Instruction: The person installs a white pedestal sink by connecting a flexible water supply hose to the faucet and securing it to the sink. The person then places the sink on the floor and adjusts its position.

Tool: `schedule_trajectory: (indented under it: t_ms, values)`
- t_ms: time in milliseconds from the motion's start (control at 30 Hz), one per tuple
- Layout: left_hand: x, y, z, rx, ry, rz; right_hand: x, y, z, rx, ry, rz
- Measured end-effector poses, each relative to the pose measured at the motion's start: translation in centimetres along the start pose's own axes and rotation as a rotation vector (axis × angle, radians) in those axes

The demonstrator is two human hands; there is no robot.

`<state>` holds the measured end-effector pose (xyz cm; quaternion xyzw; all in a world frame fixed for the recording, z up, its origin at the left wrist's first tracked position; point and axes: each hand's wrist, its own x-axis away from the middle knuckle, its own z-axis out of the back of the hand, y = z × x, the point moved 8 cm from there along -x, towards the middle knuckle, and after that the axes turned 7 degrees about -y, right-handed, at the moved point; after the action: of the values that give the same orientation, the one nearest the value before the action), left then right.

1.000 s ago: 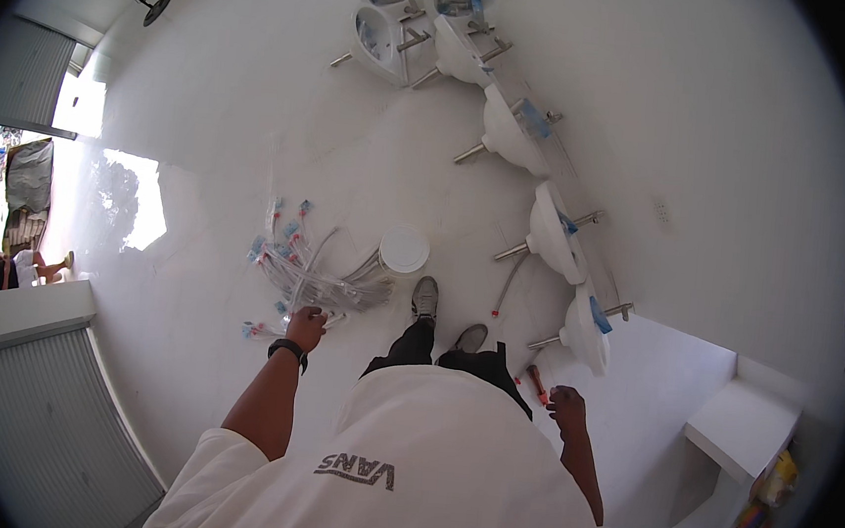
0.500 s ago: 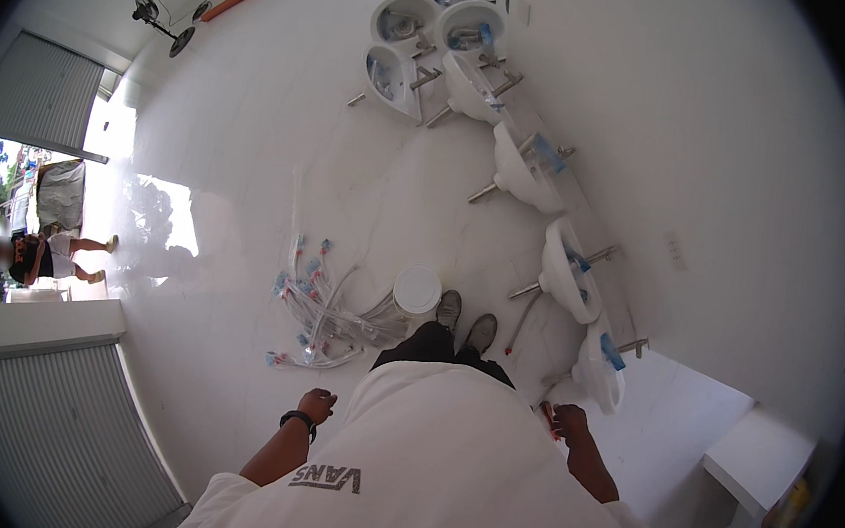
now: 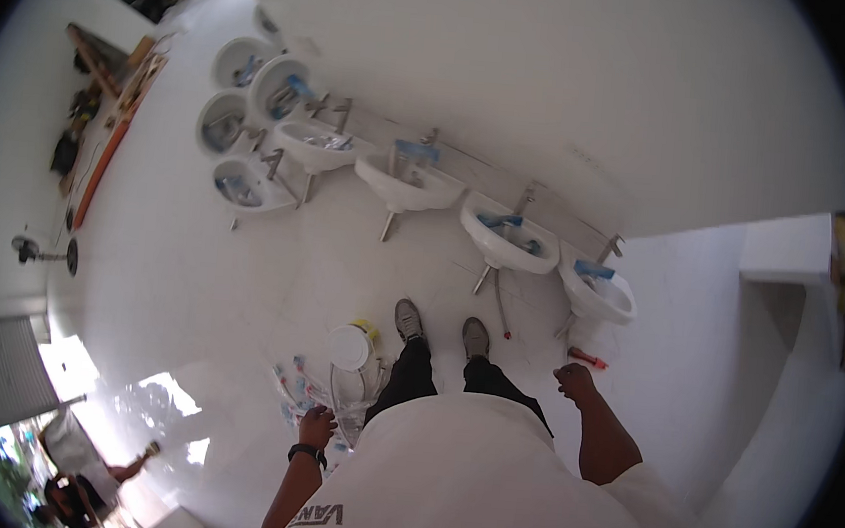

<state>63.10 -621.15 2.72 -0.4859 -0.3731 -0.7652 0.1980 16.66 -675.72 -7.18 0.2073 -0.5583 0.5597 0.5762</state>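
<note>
My left hand [image 3: 317, 426], with a dark wristband, hangs in front of the clear-bagged hoses [image 3: 345, 389] and holds nothing; its fingers are loosely bent and apart. My right hand [image 3: 574, 383] is out to the right, half curled and with nothing visible in it. Just beyond it lies a red-handled tool [image 3: 589, 359], seemingly apart from the fingers; its exact kind is too small to tell. The nearest white washbasin [image 3: 599, 296], with a tap and blue packaging, stands past the tool. Another washbasin [image 3: 507, 239] is to its left, with a flexible hose [image 3: 501, 308] below it.
More washbasins [image 3: 409, 182] line the wall, with several grouped at the far left. A white-lidded bucket [image 3: 350, 348] stands by my left foot. A fan [image 3: 46, 254] and a long orange pipe [image 3: 102, 169] are at left. Another person [image 3: 77, 495] is near the doorway, lower left.
My view has turned to the right, so the basins now run across the middle. The red tool, which overlapped my right hand before, now shows beyond it. My feet are further apart.
</note>
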Motion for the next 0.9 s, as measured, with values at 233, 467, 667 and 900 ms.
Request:
schedule_trajectory:
  t_ms: [233,467,667,900]
  values:
    - [-5.7,13.7,-0.7,-0.288,-0.135,-0.030,6.3,3.5,-6.6,0.005,0.084,-0.142]
    - [-3.1,7.0,-1.2,-0.679,-0.167,0.027,3.5,12.5,-6.7,-0.164,0.012,-0.279]
    - [4.3,-13.9,7.7,-0.894,-0.360,0.260,-8.7,22.6,-6.3,0.288,0.095,0.116]
    - [11.8,-29.8,2.6,-0.882,-0.026,0.706,-24.9,37.1,-1.7,0.276,0.023,-0.328]
